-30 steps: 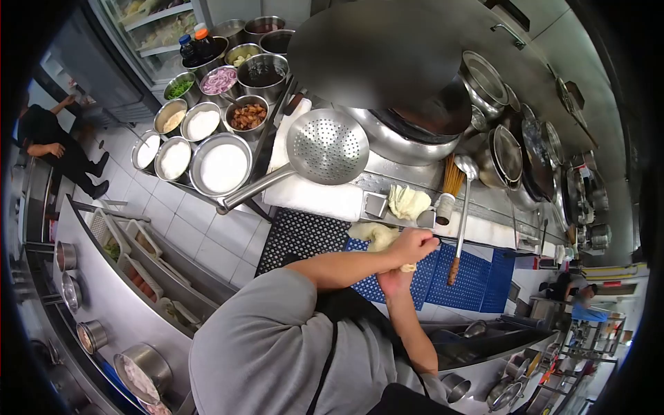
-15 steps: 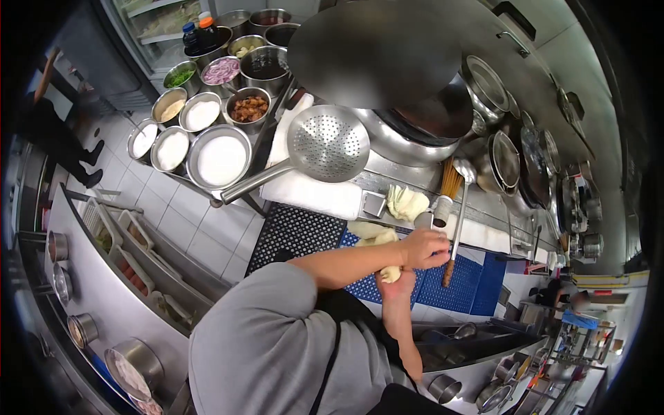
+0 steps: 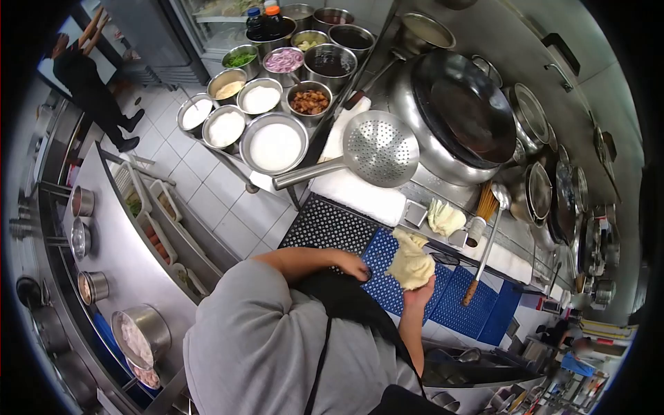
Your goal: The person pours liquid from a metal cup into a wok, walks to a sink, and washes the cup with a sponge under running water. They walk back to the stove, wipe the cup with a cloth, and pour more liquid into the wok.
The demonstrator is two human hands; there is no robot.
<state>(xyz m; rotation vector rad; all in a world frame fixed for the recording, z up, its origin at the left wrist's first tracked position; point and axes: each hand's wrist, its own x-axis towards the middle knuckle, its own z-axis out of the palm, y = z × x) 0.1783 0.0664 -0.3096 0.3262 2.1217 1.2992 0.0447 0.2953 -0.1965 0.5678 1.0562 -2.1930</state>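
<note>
1. One big dark wok [image 3: 456, 114] sits on the steel table [image 3: 443, 190] ahead of me. I place everything else from it.
2. Blue mat [image 3: 470, 304]: on the floor, on my side of the wok, below the table's front edge.
3. Round steel bowls [image 3: 275, 145]: a cluster well left of the wok, holding white powders, chopped greens, sliced red onion and a brown cooked mix.
4. Perforated skimmer [image 3: 380, 149]: just left of the wok, its dish lying on a folded white towel [image 3: 360, 197], its handle pointing away from the wok towards the bowls.
5. Ladle [image 3: 484, 249]: at the wok's near right side, cup up by the rim, long handle slanting down towards me over the blue mat.
6. Pale cloth [image 3: 411, 263]: bunched up and held in the air between me and the wok, over the blue mat, clear of the table.
7. My right hand [image 3: 420, 292]: closed on the pale cloth from underneath, fingers wrapped into its lower folds.
8. My left hand [image 3: 356, 266]: farther left of the wok than the right hand, apart from both it and the pale cloth. It lies down against my dark apron [image 3: 346, 301], and I cannot tell whether its fingers grip anything.
</note>
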